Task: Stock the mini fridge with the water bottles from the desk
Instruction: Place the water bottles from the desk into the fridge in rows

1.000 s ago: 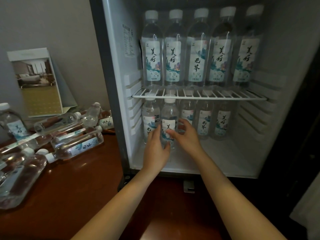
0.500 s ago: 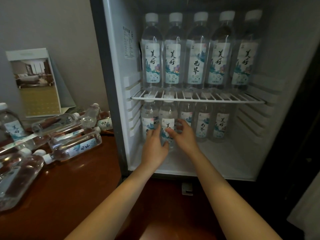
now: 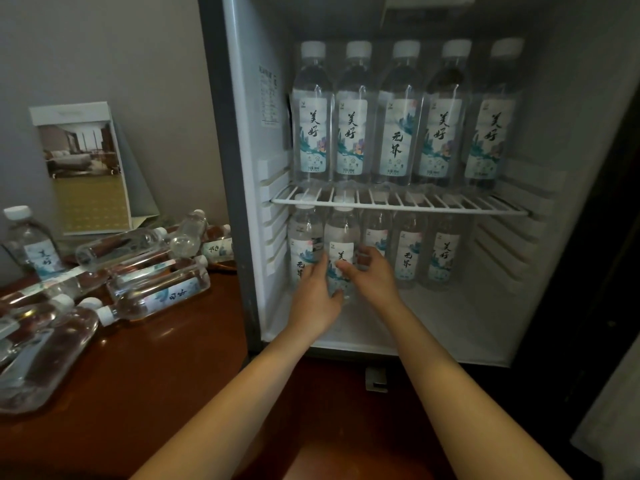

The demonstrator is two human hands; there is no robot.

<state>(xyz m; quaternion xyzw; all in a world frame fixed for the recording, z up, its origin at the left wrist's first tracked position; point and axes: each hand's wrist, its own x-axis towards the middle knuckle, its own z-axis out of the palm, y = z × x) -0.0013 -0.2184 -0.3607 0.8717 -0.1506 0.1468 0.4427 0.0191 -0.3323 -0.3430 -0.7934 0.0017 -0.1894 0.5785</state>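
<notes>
Both hands grip one upright water bottle standing on the floor of the mini fridge, under the wire shelf, second from the left. The left hand curls round its left side; the right hand pinches its right side. Five bottles stand on the shelf above. On the desk at left, more bottles lie heaped near a brochure
</notes>
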